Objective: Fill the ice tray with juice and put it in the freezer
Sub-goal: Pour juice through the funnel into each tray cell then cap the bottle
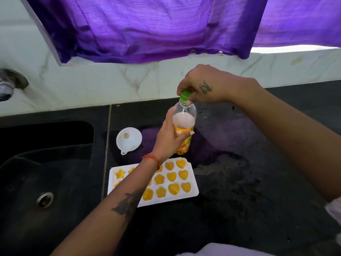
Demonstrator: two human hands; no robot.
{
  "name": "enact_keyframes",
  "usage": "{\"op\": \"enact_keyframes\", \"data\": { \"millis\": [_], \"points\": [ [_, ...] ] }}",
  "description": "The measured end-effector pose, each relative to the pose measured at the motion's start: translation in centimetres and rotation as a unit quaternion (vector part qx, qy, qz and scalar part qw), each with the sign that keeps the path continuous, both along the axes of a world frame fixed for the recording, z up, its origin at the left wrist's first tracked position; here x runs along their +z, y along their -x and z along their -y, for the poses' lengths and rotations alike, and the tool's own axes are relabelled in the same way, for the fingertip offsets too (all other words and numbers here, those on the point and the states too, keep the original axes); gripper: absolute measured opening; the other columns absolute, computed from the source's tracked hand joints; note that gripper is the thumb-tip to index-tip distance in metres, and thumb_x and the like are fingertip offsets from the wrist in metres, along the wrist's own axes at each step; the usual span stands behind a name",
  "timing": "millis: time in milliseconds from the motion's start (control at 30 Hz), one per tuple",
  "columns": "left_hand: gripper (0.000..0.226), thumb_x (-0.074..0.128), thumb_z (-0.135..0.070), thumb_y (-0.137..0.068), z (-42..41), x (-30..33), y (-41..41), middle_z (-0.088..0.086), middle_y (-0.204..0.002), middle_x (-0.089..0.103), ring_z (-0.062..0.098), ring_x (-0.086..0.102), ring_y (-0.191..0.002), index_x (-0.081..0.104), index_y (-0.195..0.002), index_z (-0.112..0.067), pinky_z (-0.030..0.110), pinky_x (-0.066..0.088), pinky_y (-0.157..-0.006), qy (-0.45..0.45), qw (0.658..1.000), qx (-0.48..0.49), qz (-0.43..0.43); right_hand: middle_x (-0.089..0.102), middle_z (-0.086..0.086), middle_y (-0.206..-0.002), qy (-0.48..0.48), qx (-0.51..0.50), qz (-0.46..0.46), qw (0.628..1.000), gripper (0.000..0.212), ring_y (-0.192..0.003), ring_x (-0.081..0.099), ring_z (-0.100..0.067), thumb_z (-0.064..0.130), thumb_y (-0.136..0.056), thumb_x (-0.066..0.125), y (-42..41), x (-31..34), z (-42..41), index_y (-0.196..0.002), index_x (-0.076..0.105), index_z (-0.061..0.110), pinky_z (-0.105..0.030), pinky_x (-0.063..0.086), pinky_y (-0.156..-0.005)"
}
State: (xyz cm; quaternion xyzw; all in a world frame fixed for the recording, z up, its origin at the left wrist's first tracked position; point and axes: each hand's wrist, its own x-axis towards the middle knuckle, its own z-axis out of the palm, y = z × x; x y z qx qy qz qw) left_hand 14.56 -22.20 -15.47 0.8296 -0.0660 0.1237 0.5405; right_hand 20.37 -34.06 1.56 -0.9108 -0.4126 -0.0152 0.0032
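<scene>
Orange juice fills the moulded cells of the white ice tray, which lies flat on the dark stone surface near the person, just right of the sink. Its cells are shaped as hearts, flowers and stars; the left forearm crosses over the tray's middle and hides several of them.

Just beyond the tray's far edge the juice bottle is held upright, its clear upper part showing a band of pale foam above the orange label. Whether its base touches the surface cannot be told. The left hand has its grip wrapped round the bottle's body from the left side, thumb across the label. The right hand reaches in from the right and pinches the green cap on the bottle's neck with fingers and thumb.

Left of the bottle, a white funnel lies on the surface, apart from both bottle and tray.

At the left sits the black sink, with a metal drain in its bottom. Along the far side runs a pale marble-patterned wall, and above it hangs a purple curtain.
</scene>
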Motion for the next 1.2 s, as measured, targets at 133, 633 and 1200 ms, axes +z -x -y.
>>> {"op": "enact_keyframes", "data": {
  "millis": [133,633,1200],
  "points": [
    [0.083,0.072,-0.032,-0.08,0.0,0.3,-0.1,0.002,-0.139,0.043,0.018,0.05,-0.119,0.018,-0.143,-0.032,0.032,0.05,-0.09,0.002,1.0,0.004,-0.008,0.066,-0.016,-0.099,0.038,-0.029,0.015,0.999,0.038,-0.08,0.058,-0.025,0.036,-0.092,0.053,-0.1,-0.3,-0.3,-0.111,0.064,0.005,-0.027,0.038,-0.069],
    [0.083,0.072,-0.031,-0.08,0.0,0.5,0.3,0.003,-0.141,0.041,0.02,0.048,-0.122,0.019,-0.144,-0.027,0.04,0.049,-0.096,-0.008,1.0,-0.015,-0.015,0.065,-0.008,-0.111,0.05,0.033,-0.031,0.998,0.03,-0.088,0.057,-0.019,0.022,-0.09,0.058,0.1,1.3,0.6,-0.119,0.062,0.013,-0.028,0.047,-0.082],
    [0.084,0.072,-0.032,-0.079,-0.2,0.5,0.2,0.004,-0.14,0.041,0.022,0.048,-0.123,0.018,-0.143,-0.028,0.041,0.049,-0.096,-0.013,1.0,-0.016,-0.019,0.064,-0.014,-0.119,0.095,-0.004,-0.023,0.995,0.063,-0.1,0.063,-0.028,0.052,-0.084,0.056,-0.4,0.5,0.7,-0.132,0.051,0.011,-0.034,0.048,-0.09]
  ]
}}
